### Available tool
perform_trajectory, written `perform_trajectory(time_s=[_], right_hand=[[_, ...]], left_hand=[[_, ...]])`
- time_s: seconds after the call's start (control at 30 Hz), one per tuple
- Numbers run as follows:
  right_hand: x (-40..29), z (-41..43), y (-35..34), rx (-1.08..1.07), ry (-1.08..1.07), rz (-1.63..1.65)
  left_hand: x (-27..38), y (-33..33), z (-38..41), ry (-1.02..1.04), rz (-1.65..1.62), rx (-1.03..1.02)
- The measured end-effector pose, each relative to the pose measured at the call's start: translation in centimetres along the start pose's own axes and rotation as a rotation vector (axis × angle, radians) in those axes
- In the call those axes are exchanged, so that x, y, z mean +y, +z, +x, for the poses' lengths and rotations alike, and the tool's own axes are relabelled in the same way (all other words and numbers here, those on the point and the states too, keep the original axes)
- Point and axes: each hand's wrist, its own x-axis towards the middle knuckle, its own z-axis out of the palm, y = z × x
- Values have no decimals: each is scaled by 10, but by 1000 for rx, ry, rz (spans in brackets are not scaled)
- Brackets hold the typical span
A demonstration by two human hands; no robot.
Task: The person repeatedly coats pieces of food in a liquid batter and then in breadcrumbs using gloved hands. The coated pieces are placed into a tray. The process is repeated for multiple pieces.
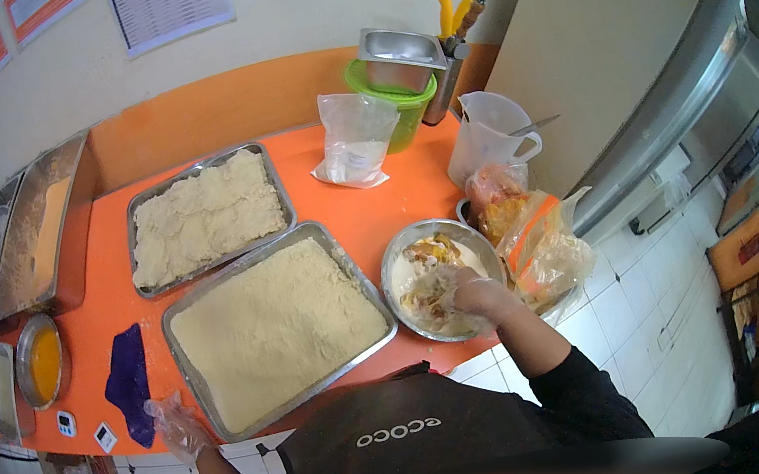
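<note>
My right hand [478, 298], in a clear plastic glove, reaches into a round metal bowl [389, 250] of white powder and coated pieces of food [432, 252]. Its fingers are at a powdered piece; whether they grip it is hard to tell. My left hand [179, 428], also in a clear glove, rests at the table's front edge, between a purple cloth [129, 384] and a large metal tray [376, 348] filled with pale, crumbly flour-like powder. Nothing shows in the left hand. Plastic bags with orange-coloured food [501, 212] lie against the bowl's right side.
Behind the large tray is a smaller tray [208, 217] of clumpy powder. A bag of white powder [356, 146], a green-lidded tub [404, 115] and a plastic jug [487, 134] stand at the back. Deep metal pans [45, 242] and a bowl of orange liquid [45, 364] are left.
</note>
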Motion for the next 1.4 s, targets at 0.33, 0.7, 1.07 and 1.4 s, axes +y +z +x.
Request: perform_trajectory(time_s=[0.33, 0.7, 1.07, 1.4], right_hand=[[22, 10, -9, 317, -456, 425], [10, -4, -26, -197, -341, -212], [28, 77, 26, 62, -421, -484], [17, 42, -54, 272, -441, 65]], left_hand=[[25, 6, -19, -170, -76, -70], [21, 0, -24, -115, 100, -31], [40, 4, -32, 53, 394, -62], [-33, -6, 13, 142, 477, -9]])
